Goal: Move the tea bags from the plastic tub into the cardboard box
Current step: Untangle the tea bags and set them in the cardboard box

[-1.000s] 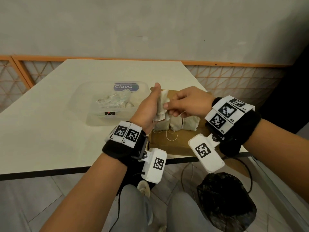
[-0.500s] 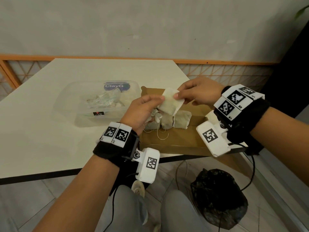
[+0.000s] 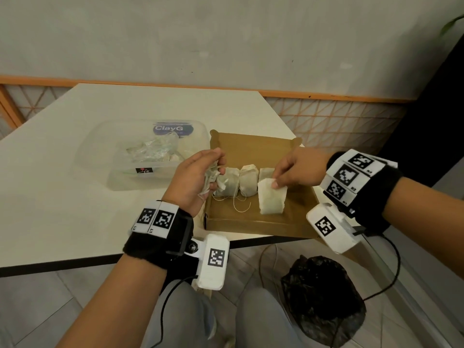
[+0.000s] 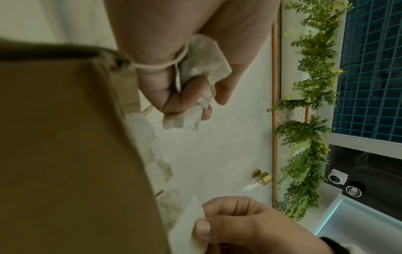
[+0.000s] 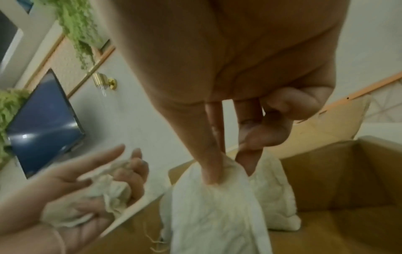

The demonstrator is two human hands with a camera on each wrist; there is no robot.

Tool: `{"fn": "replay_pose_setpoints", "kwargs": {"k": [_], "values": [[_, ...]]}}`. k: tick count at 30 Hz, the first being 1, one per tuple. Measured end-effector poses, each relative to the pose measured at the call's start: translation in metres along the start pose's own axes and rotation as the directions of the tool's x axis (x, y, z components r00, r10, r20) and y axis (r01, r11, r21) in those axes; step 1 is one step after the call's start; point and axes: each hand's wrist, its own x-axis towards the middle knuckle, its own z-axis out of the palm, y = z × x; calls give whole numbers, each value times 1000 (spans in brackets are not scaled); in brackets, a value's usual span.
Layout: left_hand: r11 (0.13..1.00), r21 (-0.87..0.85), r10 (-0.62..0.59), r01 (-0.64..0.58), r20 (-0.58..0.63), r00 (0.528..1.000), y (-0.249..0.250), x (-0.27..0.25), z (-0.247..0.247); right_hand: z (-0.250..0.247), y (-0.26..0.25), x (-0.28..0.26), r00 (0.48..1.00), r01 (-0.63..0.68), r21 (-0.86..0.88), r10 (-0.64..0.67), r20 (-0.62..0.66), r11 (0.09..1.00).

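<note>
An open brown cardboard box [image 3: 253, 146] lies on the white table, with a row of tea bags [image 3: 247, 183] standing inside it. My right hand [image 3: 292, 172] pinches the top of a pale tea bag [image 3: 271, 200] and holds it upright inside the box, in front of the row. The same tea bag [image 5: 215, 209] fills the right wrist view. My left hand [image 3: 198, 177] hovers at the box's left edge and grips crumpled tea bags [image 4: 195, 79] in its curled fingers. A clear plastic tub [image 3: 140, 156] to the left holds more tea bags.
The tub carries a blue ClayG label [image 3: 173, 128]. A black bag [image 3: 324, 300] sits on the floor below the table's near edge [image 3: 75, 262]. An orange rail [image 3: 326, 94] runs along the wall behind.
My right hand has drawn one tea bag away from my left hand and lowered it rightward into the box. My left hand stayed at the box's left edge with its bunch.
</note>
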Motion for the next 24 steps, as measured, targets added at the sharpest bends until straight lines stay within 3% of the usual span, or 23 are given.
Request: {"fn": "replay_pose_setpoints", "kwargs": {"k": [3, 7, 13, 18, 22, 24], "values": [[1000, 4, -1, 1, 8, 1000, 0, -1, -3, 2, 6, 12, 997, -51, -7, 51, -53, 999], [1000, -3, -5, 5, 19, 1000, 3, -3, -7, -1, 11, 19, 995, -61, 125, 71, -76, 990], [997, -42, -65, 67, 39, 997, 1, -3, 0, 2, 12, 24, 994, -58, 93, 66, -86, 994], [973, -152, -165, 175, 74, 983, -1, -1, 3, 3, 4, -2, 918, 70, 26, -55, -393, 997], [963, -189, -179, 192, 85, 980, 0, 3, 4, 32, 6, -28, 987, 118, -18, -119, -112, 993], [961, -194, -181, 196, 93, 979, 0, 4, 5, 43, 12, -29, 993, 85, -34, -88, -84, 996]]}}
